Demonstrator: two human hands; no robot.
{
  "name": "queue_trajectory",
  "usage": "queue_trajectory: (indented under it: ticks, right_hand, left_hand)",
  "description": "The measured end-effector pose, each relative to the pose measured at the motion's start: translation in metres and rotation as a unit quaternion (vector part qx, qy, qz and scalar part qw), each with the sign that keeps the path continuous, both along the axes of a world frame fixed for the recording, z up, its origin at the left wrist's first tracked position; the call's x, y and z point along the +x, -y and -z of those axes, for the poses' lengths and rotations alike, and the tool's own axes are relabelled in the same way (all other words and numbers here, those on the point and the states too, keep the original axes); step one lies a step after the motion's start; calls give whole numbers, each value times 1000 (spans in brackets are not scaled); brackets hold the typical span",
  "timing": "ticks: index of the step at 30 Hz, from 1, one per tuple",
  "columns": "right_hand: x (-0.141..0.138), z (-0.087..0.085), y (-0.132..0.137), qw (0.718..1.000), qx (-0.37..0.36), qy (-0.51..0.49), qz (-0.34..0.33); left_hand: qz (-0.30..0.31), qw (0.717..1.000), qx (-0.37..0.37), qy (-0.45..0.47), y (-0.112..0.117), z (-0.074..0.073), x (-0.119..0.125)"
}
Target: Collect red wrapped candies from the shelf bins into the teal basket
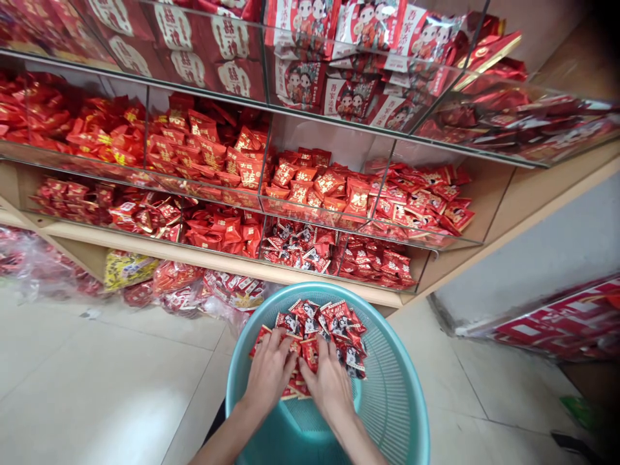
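A round teal plastic basket [397,394] sits low in front of me, holding a heap of small red candy packets [334,323] printed with cartoon figures. My left hand [268,371] and my right hand [329,384] lie palm down side by side on the near part of the heap, fingers curled around packets and gathering them together. Just beyond the basket, a shelf compartment [300,248] holds the same kind of red and black packets.
A wooden display shelf with glass dividers [264,181] fills the back, its bins full of several kinds of red sweets. Clear bags of candy [179,284] lie on the tiled floor under it. Red boxes [562,323] lean at the right wall.
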State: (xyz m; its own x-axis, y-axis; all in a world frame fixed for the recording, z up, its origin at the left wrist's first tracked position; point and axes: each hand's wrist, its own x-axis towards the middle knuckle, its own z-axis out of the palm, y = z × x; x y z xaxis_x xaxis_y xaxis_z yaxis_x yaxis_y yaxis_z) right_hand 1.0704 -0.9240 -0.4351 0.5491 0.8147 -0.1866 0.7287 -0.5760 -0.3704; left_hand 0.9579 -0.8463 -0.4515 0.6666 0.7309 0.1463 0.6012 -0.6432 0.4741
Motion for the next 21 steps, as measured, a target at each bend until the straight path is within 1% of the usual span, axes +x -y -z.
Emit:
queue_trajectory:
  ticks: [7,10,12,14,16,17,19,21]
  right_hand:
    - [0,-2,1,999,34,-16,9]
    - [2,-4,3,999,36,-21,13]
    - [4,-7,5,999,42,-27,17]
    - [5,-12,7,997,62,-29,21]
    - [5,-18,9,995,92,-27,22]
    - [4,-21,11,994,107,-25,21]
    - [0,-24,13,991,130,-24,14]
    - [-6,-26,14,989,144,-28,1]
  left_hand:
    - [13,1000,0,15,3,6,1]
    - [8,999,-12,41,3,5,1]
    - [5,996,-36,83,2,1,1]
    - [2,985,-92,147,3,-5,2]
    - [-13,957,-191,220,6,-10,6]
    - [-25,934,-251,254,8,-13,8]
    - [-51,879,-361,309,15,-17,13]
    - [-69,833,-428,345,22,-19,17]
